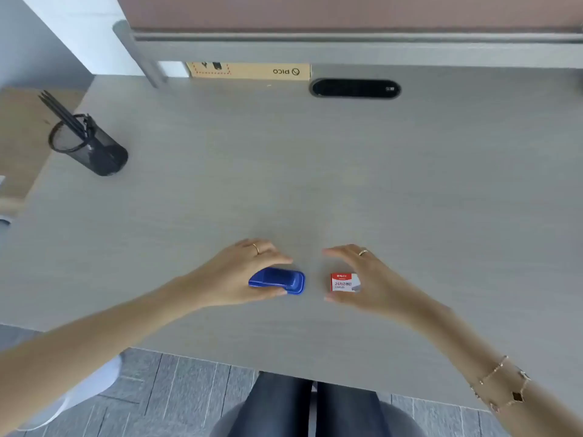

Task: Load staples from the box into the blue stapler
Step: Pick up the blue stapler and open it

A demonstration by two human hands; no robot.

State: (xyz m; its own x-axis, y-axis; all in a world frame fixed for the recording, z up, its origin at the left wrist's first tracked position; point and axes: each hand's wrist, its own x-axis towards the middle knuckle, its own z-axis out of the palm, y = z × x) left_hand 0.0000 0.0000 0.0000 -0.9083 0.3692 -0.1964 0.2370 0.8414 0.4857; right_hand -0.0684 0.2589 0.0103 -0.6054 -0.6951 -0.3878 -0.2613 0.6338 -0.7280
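A black mesh pen cup (94, 149) is standing far left on the grey wood-grain desk (315, 184). The left hand (233, 279) is gripping the blue plastic stapler (277, 280). Just beside it, the right hand (372, 279) is cupping, fingers spread, around the small red-and-white staple box (344, 282), contact unclear.

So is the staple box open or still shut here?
Shut, as far as shows: the staple box lies flat on the desk, no flap raised, no staples visible. The right hand is cupped around it.
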